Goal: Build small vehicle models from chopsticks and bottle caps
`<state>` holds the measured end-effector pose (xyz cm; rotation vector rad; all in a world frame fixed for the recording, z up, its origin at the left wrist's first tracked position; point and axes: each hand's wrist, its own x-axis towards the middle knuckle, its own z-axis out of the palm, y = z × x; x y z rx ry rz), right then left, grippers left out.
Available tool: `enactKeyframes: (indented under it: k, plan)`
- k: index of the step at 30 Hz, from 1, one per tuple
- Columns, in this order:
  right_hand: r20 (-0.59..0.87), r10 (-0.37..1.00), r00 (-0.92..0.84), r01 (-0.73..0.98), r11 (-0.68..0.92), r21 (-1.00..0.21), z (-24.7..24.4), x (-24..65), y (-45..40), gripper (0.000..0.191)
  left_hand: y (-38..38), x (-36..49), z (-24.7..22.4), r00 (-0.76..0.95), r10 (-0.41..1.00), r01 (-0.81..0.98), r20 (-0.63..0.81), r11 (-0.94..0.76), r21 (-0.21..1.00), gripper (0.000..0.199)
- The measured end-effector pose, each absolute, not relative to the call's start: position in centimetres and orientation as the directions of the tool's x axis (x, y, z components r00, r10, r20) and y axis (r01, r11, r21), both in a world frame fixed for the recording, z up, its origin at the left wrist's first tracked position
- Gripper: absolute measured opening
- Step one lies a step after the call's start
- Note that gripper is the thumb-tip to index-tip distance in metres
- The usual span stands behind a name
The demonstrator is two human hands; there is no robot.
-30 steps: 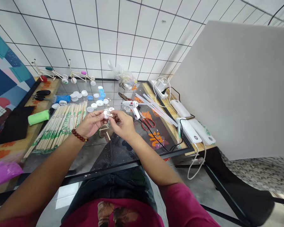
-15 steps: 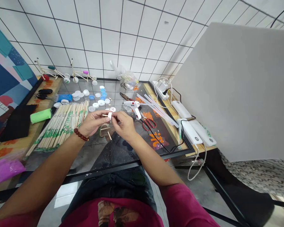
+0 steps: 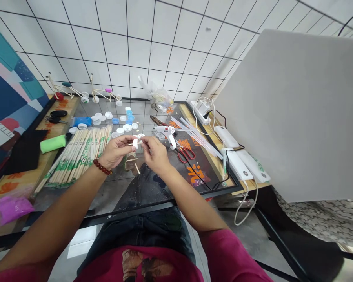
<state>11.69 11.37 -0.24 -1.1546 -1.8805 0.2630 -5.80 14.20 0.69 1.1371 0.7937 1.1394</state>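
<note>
Between the fingertips of my left hand [image 3: 114, 152] is a white bottle cap [image 3: 135, 144], held on edge with a thin wooden stick [image 3: 140, 142] running through it. My right hand [image 3: 156, 154] is closed in a pinch at the right end of that stick; its fingertips partly hide the end. Just beyond my hands lie more white caps [image 3: 127, 127] and blue caps [image 3: 115, 121]. Below the cap, short cut stick pieces [image 3: 137, 168] rest on the glass tabletop [image 3: 106, 196]. A white glue gun [image 3: 167, 133] stands to the right of my right hand.
Wrapped chopsticks [image 3: 79, 156] lie left. Red-handled scissors [image 3: 186, 154], pliers [image 3: 157, 120] and clear glue sticks [image 3: 197, 137] are on the right. Stick models with cap wheels [image 3: 101, 94] stand by the wall. Green clay [image 3: 53, 143] and a purple packet [image 3: 14, 209] sit far left.
My right fingertips have shifted slightly right, away from the cap, and the stick now shows on the cap's right side. My left hand still holds the cap. The view has moved slightly.
</note>
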Motion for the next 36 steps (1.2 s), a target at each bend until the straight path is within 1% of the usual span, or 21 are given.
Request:
enactKeyframes:
  k: [4, 7, 9, 12, 16, 18, 21, 23, 24, 26, 28, 29, 31, 34, 36]
  plan:
    - [0.525, 0.841, -0.132, 0.659, 0.47, -0.587, -0.5, 12.2, 11.8, 0.034, 14.7, -6.2, 0.5, 0.207, 0.976, -0.262, 0.07, -0.014, 0.965, 0.04]
    - [0.432, 0.88, -0.2, 0.719, 0.431, -0.545, -0.7, 12.3, 12.0, 0.028, 15.1, -6.5, 0.5, 0.128, 0.988, -0.245, 0.085, -0.051, 0.968, 0.041]
    - [0.37, 0.89, -0.265, 0.748, 0.432, -0.503, -0.7, 12.3, 11.9, 0.023, 15.4, -6.7, 0.6, 0.07, 0.995, -0.255, 0.077, -0.057, 0.965, 0.041]
    - [0.29, 0.899, -0.327, 0.783, 0.43, -0.45, -0.6, 12.1, 11.8, 0.02, 15.7, -7.0, 0.9, 0.023, 0.999, -0.268, 0.025, -0.017, 0.963, 0.042]
    - [0.21, 0.912, -0.353, 0.817, 0.41, -0.405, -0.6, 11.9, 11.7, 0.019, 16.1, -7.7, 1.4, 0.015, 0.998, -0.153, -0.068, 0.069, 0.986, 0.041]
    - [0.185, 0.921, -0.342, 0.83, 0.389, -0.4, -0.8, 12.0, 11.8, 0.02, 16.5, -8.1, 1.3, -0.018, 0.997, -0.124, -0.072, 0.069, 0.99, 0.042]
    - [0.197, 0.946, -0.258, 0.852, 0.319, -0.415, -1.1, 12.3, 12.4, 0.025, 17.0, -8.7, 0.9, -0.091, 0.993, -0.125, -0.069, 0.057, 0.991, 0.042]
    - [0.213, 0.958, -0.193, 0.862, 0.269, -0.43, -1.2, 12.4, 12.8, 0.027, 17.2, -9.0, 0.6, -0.11, 0.992, -0.033, -0.056, 0.053, 0.998, 0.042]
    - [0.215, 0.962, -0.17, 0.865, 0.25, -0.434, -1.2, 12.4, 13.0, 0.028, 17.2, -9.0, 0.5, -0.105, 0.994, 0.063, -0.038, 0.045, 0.997, 0.042]
    - [0.212, 0.964, -0.16, 0.873, 0.238, -0.425, -1.1, 12.3, 13.5, 0.03, 17.1, -9.2, 0.3, -0.076, 0.997, 0.321, 0.034, -0.007, 0.947, 0.045]
    - [0.217, 0.955, -0.202, 0.881, 0.274, -0.386, -1.0, 11.9, 14.0, 0.034, 16.9, -9.2, 0.0, -0.02, 0.992, 0.564, 0.125, -0.091, 0.82, 0.049]
    - [0.224, 0.946, -0.234, 0.882, 0.303, -0.36, -0.9, 11.6, 14.3, 0.037, 16.8, -9.2, -0.1, 0.011, 0.987, 0.65, 0.162, -0.13, 0.749, 0.051]
    - [0.235, 0.925, -0.298, 0.882, 0.362, -0.303, -0.7, 11.0, 15.1, 0.043, 16.8, -9.3, -0.4, 0.062, 0.975, 0.742, 0.215, -0.189, 0.643, 0.051]
    - [0.225, 0.899, -0.375, 0.872, 0.425, -0.243, -0.5, 10.1, 16.4, 0.056, 16.8, -9.3, -0.8, 0.11, 0.962, 0.797, 0.25, -0.236, 0.556, 0.05]
    - [0.185, 0.89, -0.416, 0.866, 0.45, -0.219, -0.4, 9.6, 17.0, 0.06, 16.7, -9.3, -0.8, 0.141, 0.957, 0.826, 0.253, -0.255, 0.504, 0.05]
